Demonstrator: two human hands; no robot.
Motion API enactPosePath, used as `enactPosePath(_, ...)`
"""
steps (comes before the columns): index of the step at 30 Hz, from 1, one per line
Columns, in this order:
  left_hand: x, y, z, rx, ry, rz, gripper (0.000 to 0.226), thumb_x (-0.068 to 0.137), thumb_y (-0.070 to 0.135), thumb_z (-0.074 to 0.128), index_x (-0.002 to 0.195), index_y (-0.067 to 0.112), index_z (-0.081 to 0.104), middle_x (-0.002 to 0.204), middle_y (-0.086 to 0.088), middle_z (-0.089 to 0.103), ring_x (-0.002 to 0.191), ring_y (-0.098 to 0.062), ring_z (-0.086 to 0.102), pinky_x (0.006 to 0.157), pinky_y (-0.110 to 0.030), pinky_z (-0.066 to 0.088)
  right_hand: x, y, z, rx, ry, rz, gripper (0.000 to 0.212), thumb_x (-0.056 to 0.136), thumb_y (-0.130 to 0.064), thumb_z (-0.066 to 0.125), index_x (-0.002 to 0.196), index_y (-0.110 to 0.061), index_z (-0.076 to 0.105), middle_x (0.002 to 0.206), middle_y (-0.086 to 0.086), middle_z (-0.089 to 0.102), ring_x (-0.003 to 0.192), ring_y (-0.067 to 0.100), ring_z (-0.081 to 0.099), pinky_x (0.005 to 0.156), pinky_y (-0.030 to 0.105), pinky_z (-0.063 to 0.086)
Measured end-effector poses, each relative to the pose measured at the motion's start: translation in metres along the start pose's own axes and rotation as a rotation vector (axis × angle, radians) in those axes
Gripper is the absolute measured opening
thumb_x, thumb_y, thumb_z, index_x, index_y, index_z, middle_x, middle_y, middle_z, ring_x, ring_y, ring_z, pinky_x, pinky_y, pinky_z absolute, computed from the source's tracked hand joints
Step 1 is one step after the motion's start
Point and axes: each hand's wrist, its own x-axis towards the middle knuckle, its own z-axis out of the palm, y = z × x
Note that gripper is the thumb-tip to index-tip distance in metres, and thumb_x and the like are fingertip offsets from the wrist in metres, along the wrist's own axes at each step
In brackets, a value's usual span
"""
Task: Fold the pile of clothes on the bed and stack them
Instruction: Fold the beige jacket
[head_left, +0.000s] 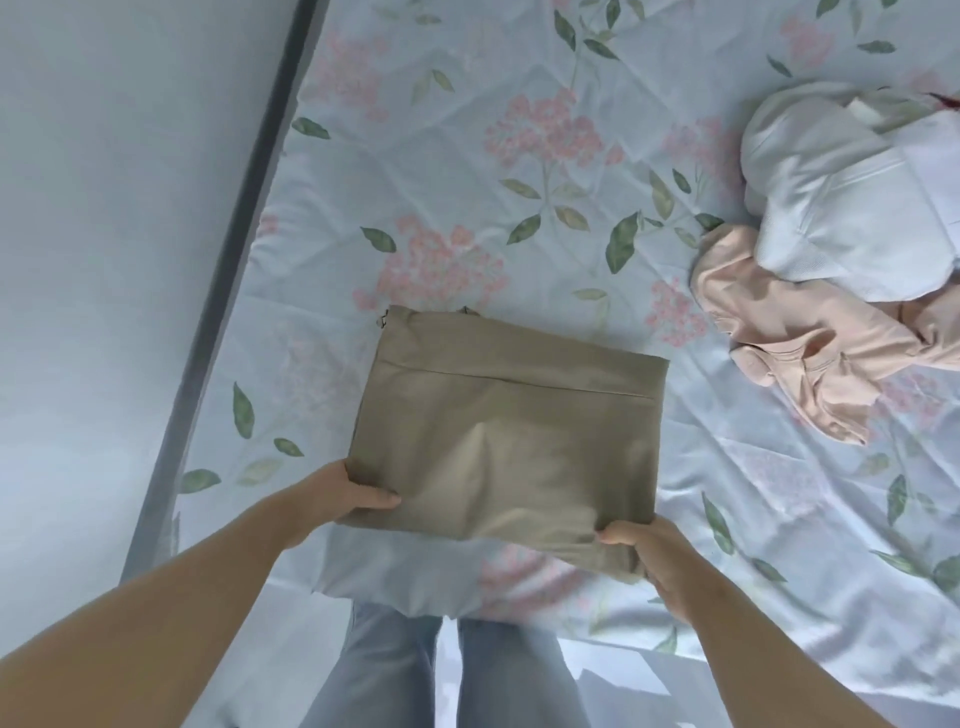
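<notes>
A khaki garment (509, 426), folded into a rectangle, lies near the front edge of the bed (467, 182). My left hand (343, 499) grips its near left corner, thumb on top. At the near right corner my right hand (660, 556) pinches the cloth, which bunches under the fingers. To the right lies a pile of unfolded clothes: a crumpled peach garment (810, 348) and a white garment (852, 197) behind it.
The bed has a pale blue sheet with pink flowers and green leaves. A dark bed frame rail (228, 270) runs along the left side next to a pale wall (104, 234). My legs in light jeans (441, 675) stand at the bed's front edge.
</notes>
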Motion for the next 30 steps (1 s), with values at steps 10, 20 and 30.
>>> enactPosePath(10,0.040,0.042,0.012,-0.017,0.480,0.203,0.039,0.086,0.022,0.068,0.120,0.015,0.052,0.109,-0.002,0.059,0.096,-0.022,0.056,0.079,-0.031,0.042,0.045,-0.043,0.003,0.217,0.282,-0.256,0.013,0.084,-0.016,0.069,0.094,-0.013,0.062,0.098,0.007,0.067,0.093,0.027,0.063,0.088,0.042,0.052)
enactPosePath(20,0.069,0.029,0.027,0.055,0.664,0.006,0.094,0.069,0.061,0.071,0.140,0.017,0.029,0.136,-0.006,0.041,0.126,-0.031,0.041,0.105,-0.049,0.035,0.069,-0.022,0.028,0.159,0.470,-0.085,0.066,0.078,-0.053,0.067,0.121,-0.010,0.042,0.119,0.007,0.048,0.111,0.029,0.048,0.098,0.045,0.042)
enactPosePath(30,0.029,0.068,0.020,-0.330,0.394,0.185,0.021,0.079,0.026,0.075,0.094,0.015,0.066,0.095,-0.004,0.070,0.087,-0.022,0.067,0.080,-0.035,0.052,0.022,-0.047,0.019,0.269,0.304,-0.326,0.004,0.092,-0.026,0.059,0.091,-0.022,0.059,0.088,-0.010,0.061,0.082,0.008,0.057,0.077,0.029,0.044)
